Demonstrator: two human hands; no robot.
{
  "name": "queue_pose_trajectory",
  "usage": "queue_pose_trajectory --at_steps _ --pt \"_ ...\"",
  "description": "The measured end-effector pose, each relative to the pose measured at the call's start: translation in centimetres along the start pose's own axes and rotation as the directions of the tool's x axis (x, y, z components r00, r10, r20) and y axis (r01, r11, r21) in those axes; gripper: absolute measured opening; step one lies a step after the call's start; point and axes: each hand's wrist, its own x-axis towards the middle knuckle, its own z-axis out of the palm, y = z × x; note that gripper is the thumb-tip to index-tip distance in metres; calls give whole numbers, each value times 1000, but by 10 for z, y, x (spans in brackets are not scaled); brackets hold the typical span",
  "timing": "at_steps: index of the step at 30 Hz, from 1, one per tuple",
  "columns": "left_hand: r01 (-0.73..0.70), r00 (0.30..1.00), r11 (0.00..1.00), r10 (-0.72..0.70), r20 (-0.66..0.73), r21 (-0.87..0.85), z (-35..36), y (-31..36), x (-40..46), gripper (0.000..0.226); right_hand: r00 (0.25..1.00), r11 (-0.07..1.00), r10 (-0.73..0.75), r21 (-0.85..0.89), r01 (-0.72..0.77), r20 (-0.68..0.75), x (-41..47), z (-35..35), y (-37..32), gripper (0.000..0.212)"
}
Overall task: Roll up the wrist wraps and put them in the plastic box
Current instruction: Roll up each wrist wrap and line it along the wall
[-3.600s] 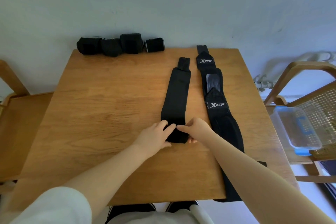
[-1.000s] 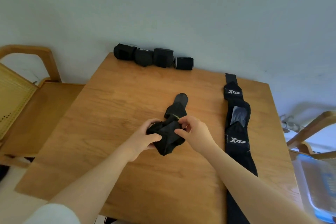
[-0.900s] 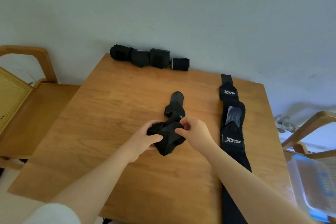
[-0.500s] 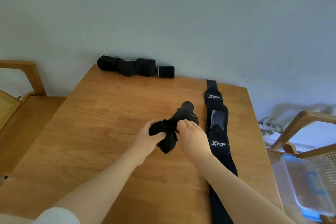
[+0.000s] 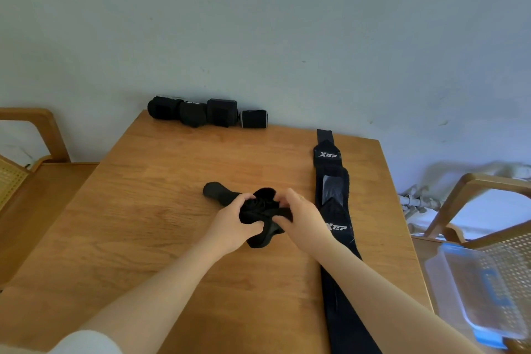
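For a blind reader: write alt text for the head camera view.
Two hands, left hand and right hand, grip a half-rolled black wrap on a wooden table. Another wrap lies flat alongside; four rolled wraps line the far edge, and a plastic box sits on a chair.

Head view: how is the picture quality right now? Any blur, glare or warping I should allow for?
Head view: wide-angle warp bends the table edges; soft, even daylight, no harsh glare; the black wrap held by the left hand and right hand is so dark its folds barely show; the plastic box at the right edge looks blurred.
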Motion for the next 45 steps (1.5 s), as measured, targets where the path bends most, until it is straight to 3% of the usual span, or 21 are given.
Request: queue_pose_trajectory --at_steps 3,6,9,15,19,25,27,29,31,34,36,40,45 --pt "-24 1000 999 24 -19 32 -2 1 -2 48 989 978 -139 -149 146 52 -3 2 -2 42" --pt "36 999 991 -41 -30 -131 -6 -3 -6 39 979 956 -195 -213 202 54 -2 5 -5 46" --pt "49 999 990 -50 -6 -134 -11 -6 -10 38 964 912 -240 -315 264 114 1 9 -14 45" --pt "63 997 996 -66 -49 -62 -19 -3 -7 35 986 905 -60 -408 119 155 19 19 -33 34" --pt "63 991 998 -60 -118 26 -32 -6 -5 45 992 889 -44 -448 93 119 23 29 -46 23" --pt "48 998 987 -41 -50 152 -51 -20 -4 44 989 881 63 -473 9 136 24 44 -61 16" --pt "137 989 990 -136 -59 16 -52 -23 -2 39 992 871 99 -489 -46 83 23 52 -69 21" --pt "268 959 931 -283 -25 -247 -52 -24 -2 35 996 867 68 -498 -29 61 24 59 -74 23" --pt "323 941 894 -338 5 -311 -52 -30 -3 34 993 859 25 -511 39 117 26 67 -71 26" --pt "269 963 963 -269 -11 -1 -59 -49 -3 34 961 874 58 -478 83 271 25 83 -59 34" --pt "260 964 959 -264 22 118 -67 -59 -5 36 932 924 103 -380 40 348 26 92 -54 39" --pt "321 938 943 -329 109 84 -75 -71 -14 44 878 948 198 -312 -59 436 37 105 -54 43" --pt "417 904 899 -397 158 -129 -85 -85 -19 50 864 977 211 -113 -179 458 40 115 -51 43"
